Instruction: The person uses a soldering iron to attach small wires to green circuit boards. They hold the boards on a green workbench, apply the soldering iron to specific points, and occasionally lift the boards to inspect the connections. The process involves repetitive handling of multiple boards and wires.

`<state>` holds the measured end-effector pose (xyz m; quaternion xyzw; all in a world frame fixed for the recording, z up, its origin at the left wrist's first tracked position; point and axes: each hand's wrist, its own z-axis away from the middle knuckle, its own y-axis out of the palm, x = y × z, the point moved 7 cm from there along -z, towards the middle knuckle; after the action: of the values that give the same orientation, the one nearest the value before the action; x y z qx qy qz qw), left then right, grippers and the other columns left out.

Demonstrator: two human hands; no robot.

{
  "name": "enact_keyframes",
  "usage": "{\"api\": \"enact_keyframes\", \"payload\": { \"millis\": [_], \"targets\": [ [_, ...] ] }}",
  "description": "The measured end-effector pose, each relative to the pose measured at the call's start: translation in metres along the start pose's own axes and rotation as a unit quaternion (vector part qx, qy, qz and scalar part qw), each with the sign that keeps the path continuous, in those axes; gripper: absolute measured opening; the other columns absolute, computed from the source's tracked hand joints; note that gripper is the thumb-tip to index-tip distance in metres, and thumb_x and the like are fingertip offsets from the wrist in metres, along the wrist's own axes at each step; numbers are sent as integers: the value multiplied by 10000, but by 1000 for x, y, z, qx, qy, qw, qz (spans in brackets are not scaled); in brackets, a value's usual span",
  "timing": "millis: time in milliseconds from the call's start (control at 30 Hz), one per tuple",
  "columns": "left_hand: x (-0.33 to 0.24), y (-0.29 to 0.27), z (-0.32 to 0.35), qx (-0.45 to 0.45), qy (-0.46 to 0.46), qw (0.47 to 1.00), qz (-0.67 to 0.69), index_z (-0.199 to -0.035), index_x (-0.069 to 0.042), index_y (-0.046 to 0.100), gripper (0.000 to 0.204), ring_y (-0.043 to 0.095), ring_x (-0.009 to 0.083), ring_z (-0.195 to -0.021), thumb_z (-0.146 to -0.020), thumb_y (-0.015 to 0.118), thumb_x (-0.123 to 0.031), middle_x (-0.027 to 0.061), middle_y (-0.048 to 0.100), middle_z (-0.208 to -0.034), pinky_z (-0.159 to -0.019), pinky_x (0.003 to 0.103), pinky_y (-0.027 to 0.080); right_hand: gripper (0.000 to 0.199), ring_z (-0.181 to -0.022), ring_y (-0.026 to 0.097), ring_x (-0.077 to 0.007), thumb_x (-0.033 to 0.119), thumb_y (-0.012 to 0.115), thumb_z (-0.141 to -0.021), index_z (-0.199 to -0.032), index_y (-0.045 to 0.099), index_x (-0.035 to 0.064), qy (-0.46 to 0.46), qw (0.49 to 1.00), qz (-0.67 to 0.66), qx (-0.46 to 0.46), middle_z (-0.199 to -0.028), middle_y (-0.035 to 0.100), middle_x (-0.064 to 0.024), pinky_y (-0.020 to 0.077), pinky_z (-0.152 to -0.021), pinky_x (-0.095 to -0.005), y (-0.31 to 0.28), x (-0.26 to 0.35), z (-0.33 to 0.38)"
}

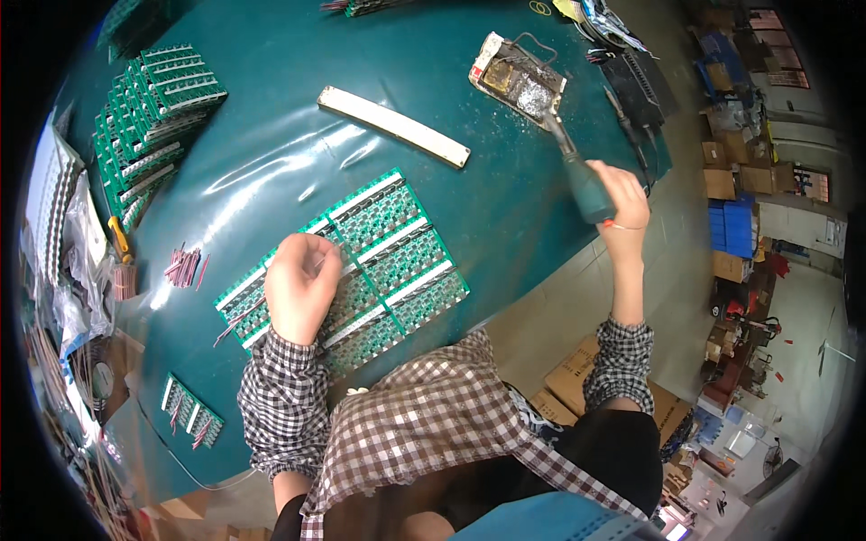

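Observation:
A soldering iron (588, 187) with a dark green handle is in the grip of my right hand (624, 200). Its metal shaft points away from me, and its tip rests at the silvery grains in a small soldering tray (488, 84). My left hand (305, 284) is closed, thumb against fingers, over the left part of a green circuit board panel (397, 248). Whatever those fingers pinch is hidden. Thin reddish wires (236, 323) lie on the panel's left part, beside my left hand. The panel lies tilted before me, divided into several sections with white strips.
Stacked green circuit boards (149, 117) stand at the far left. A pale long bar (394, 126) lies beyond the panel. Bundled short wires (185, 267) and a small board (191, 410) are on the left. A dark device (631, 86) sits at the table's right edge.

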<state>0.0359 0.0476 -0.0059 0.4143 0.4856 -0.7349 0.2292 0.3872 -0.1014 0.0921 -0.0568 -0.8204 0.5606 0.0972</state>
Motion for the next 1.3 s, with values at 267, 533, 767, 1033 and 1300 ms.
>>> {"api": "enact_keyframes", "payload": {
  "millis": [267, 533, 767, 1033, 1300],
  "targets": [
    [1, 0, 1, -6, 35, 999, -26, -799, 5, 576, 67, 479, 59, -623, -777, 619, -40, 9, 554, -714, -572, 209, 410, 297, -857, 637, -193, 95, 676, -758, -1040, 637, 8, 388, 867, -312, 2, -992, 658, -102, 487, -732, -302, 11, -26, 23],
    [-3, 0, 1, -13, 50, 999, -11, -790, 4, 576, 70, 477, 62, -626, -776, 620, -49, 11, 553, -721, -575, 216, 409, 321, -800, 662, -196, 194, 667, -829, -1051, 596, -27, 482, 615, -623, -32, -912, 657, -106, 546, -624, -262, 63, -97, 32],
    [4, -2, 1, -12, 10, 1000, -19, -779, -29, 601, 92, 593, 213, -692, -737, 634, -104, 98, 595, -763, -645, 321, 463, 341, -784, 652, -172, 136, 689, -803, -1073, 591, -48, 359, 794, -471, -140, -916, 654, -136, 541, -636, -273, 19, -44, 14],
    [-3, -2, 1, -16, 38, 999, -30, -792, -5, 590, 84, 515, 112, -639, -763, 624, -76, 42, 568, -721, -591, 249, 428, 379, -829, 618, -163, 61, 771, -704, -1024, 601, -48, 64, 995, -66, -51, -923, 650, -77, 486, -767, -284, 21, 2, 26],
    [4, -1, 0, -11, 10, 1000, -5, -769, -32, 599, 76, 591, 212, -696, -731, 626, -92, 96, 591, -760, -644, 318, 462, 298, -690, 643, -199, 154, 676, -812, -1012, 606, -54, 376, 778, -482, -144, -819, 629, -119, 552, -599, -299, 24, -30, 29]
  ]
}}
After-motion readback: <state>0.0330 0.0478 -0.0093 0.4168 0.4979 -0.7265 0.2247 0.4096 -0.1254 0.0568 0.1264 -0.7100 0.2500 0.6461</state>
